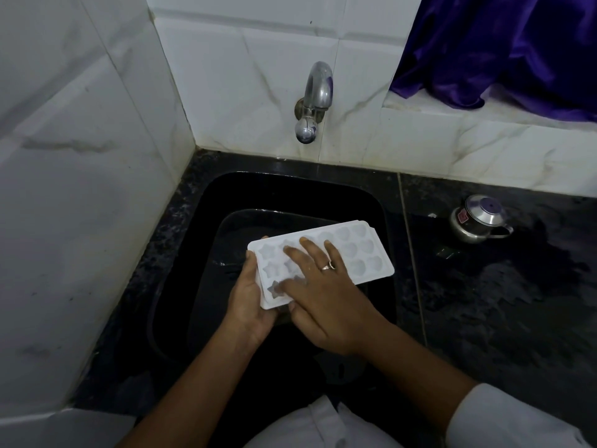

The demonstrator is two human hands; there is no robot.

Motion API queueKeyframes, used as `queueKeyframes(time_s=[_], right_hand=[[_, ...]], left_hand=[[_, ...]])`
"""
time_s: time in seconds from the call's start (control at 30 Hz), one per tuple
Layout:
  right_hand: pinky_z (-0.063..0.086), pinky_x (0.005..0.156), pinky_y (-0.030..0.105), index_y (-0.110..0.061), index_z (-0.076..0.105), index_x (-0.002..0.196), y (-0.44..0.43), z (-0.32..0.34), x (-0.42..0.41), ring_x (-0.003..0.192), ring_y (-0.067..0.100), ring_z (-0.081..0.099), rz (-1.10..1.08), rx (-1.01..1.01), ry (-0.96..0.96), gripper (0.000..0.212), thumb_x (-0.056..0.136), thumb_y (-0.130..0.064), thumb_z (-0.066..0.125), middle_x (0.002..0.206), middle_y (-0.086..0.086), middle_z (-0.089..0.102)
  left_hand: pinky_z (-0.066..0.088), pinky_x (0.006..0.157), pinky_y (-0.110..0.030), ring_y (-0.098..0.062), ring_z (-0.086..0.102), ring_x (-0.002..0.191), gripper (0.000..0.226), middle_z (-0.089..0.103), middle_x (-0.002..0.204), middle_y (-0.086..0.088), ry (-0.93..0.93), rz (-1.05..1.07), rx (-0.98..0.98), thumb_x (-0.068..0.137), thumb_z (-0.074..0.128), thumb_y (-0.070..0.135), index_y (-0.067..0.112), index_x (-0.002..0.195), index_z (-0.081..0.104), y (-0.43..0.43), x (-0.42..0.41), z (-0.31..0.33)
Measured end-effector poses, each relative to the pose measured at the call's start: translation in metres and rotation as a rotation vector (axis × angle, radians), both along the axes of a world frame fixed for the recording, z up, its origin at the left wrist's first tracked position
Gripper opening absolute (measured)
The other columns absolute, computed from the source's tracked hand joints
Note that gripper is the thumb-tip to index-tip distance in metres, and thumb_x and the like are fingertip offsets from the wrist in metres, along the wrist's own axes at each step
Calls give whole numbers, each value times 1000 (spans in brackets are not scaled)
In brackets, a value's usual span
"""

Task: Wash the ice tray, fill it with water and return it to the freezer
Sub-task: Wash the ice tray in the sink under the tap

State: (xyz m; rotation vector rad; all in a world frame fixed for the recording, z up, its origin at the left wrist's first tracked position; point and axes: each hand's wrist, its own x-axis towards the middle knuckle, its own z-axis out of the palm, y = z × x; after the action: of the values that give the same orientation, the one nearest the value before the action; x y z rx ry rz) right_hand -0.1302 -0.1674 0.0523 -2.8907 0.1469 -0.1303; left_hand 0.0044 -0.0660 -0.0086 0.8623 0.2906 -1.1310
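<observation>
A white ice tray with star and round moulds is held level over the black sink. My left hand grips its near-left end, thumb on the rim and fingers underneath. My right hand lies flat on top of the tray, its straight fingers spread across the left moulds; a ring shows on one finger. The steel tap on the back wall stands above and behind the tray, and no water runs from it.
A small steel pot with a lid stands on the wet black counter to the right of the sink. Purple cloth hangs over a ledge at the upper right. White tiled walls close the left and back sides.
</observation>
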Motion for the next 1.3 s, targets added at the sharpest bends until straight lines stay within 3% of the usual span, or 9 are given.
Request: queueKeyframes(time_s=[0.13,0.27,0.43,0.53,0.63,0.7,0.87,1.03,1.3], right_hand=[[8,124,61,-19,62,127,13,-6,5,158,33,10,43,4,27,41,95,-37,43,164,14,31],[3,125,61,-30,58,138,-1,-4,-1,158,35,10,24,-14,15,46,95,-37,43,165,14,29],[11,123,61,-16,58,132,14,-11,5,157,34,14,43,-9,33,44,96,-37,44,163,14,32],[5,125,61,-24,51,144,5,-11,-2,158,34,10,57,-45,46,50,97,-38,44,165,14,27],[4,125,61,-31,58,134,-3,-7,3,158,34,8,11,11,20,41,96,-37,43,166,14,27],[6,124,61,-24,60,129,6,-10,9,158,33,8,7,22,29,39,97,-38,42,165,15,28],[4,126,60,-25,35,157,5,-25,1,158,34,9,63,-70,61,61,98,-39,45,169,13,22],[6,127,57,-24,25,163,-32,-29,-18,160,28,6,15,-96,84,65,103,-43,38,172,5,17],[16,127,56,-26,30,161,-78,-35,-29,158,29,18,-74,-190,34,60,105,-47,38,169,-1,28]], left_hand=[[48,113,-51,-37,66,128,73,69,136,-21,-19,-21,28,101,48,64,4,138,65,-2,-5,6],[38,122,-56,-38,58,137,77,62,146,-21,10,15,16,98,51,67,6,145,61,1,4,-4],[48,113,-50,-37,68,124,73,69,134,-23,0,-22,24,102,45,64,3,137,65,-4,-4,6],[50,110,-49,-35,70,120,75,67,139,-22,8,-1,16,100,49,65,4,141,63,1,2,5],[60,95,-47,-33,72,115,76,68,138,-20,16,-4,5,99,49,66,5,144,60,1,2,4],[56,101,-49,-35,70,121,77,68,138,-21,24,-15,7,98,50,66,5,143,61,-1,0,4],[58,100,-52,-38,71,117,75,69,135,-23,11,17,46,99,50,65,3,140,63,8,14,4],[44,113,-61,-41,69,122,67,68,137,-21,-79,60,29,101,44,62,10,140,63,27,33,-2],[65,75,-50,-34,76,110,59,72,132,-17,-16,77,73,108,40,58,13,137,65,36,52,6]])
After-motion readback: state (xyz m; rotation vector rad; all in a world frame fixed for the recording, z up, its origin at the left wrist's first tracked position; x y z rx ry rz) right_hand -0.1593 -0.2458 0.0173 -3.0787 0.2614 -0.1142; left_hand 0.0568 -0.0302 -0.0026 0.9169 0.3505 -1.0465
